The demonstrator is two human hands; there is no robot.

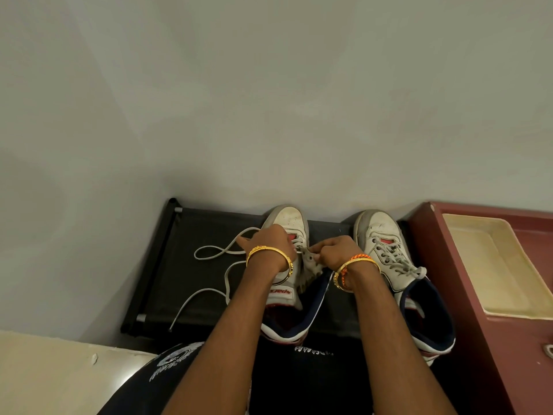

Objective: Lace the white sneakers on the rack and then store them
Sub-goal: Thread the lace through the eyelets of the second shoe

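Two white leather sneakers are seen side by side, toes toward the wall, on the black fabric top tier of a shoe rack (191,265). The left-side white sneaker (287,223) is only partly laced; its loose white lace (215,253) is looped across the rack fabric to the left. The right-side white sneaker (386,244) is fully laced with grey-white lacing. The left hand (269,244), with a gold bangle at the wrist, is held over the unlaced sneaker's eyelets, fingers curled and pinching the lace. The right hand (335,253), with orange thread and gold bangle, is pinching the sneaker's eyelet flap. A cream plastic tray (490,265) is noted on a maroon cabinet top (508,354) just beside the rack.
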